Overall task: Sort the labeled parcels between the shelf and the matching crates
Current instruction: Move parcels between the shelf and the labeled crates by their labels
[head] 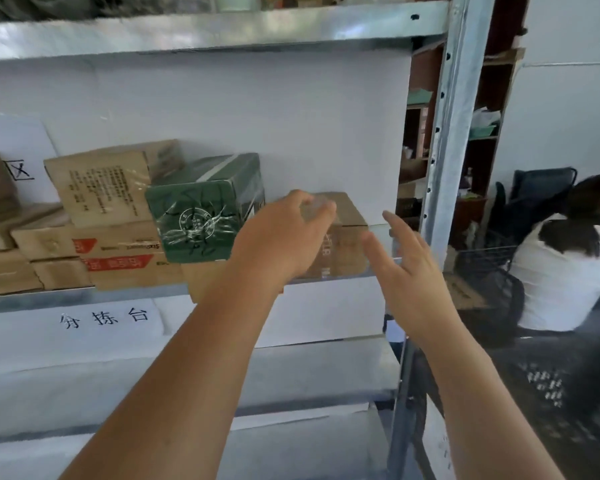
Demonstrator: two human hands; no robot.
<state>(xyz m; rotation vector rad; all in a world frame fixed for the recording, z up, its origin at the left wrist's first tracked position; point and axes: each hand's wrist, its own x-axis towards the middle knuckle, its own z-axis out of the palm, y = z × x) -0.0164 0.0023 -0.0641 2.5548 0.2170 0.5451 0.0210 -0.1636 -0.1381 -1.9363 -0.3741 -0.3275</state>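
Observation:
A small brown cardboard parcel stands at the right end of the metal shelf. My left hand lies over its top and front, fingers curled on the top edge. My right hand hovers just right of the parcel with its fingers spread, holding nothing. To the left, a green parcel wrapped in clear film leans on a stack of brown cardboard parcels.
A white sign with black characters hangs below the shelf edge. The grey shelf post rises right of my hands. Past it a person in a white top sits beside a dark wire basket. A black perforated crate fills the lower right.

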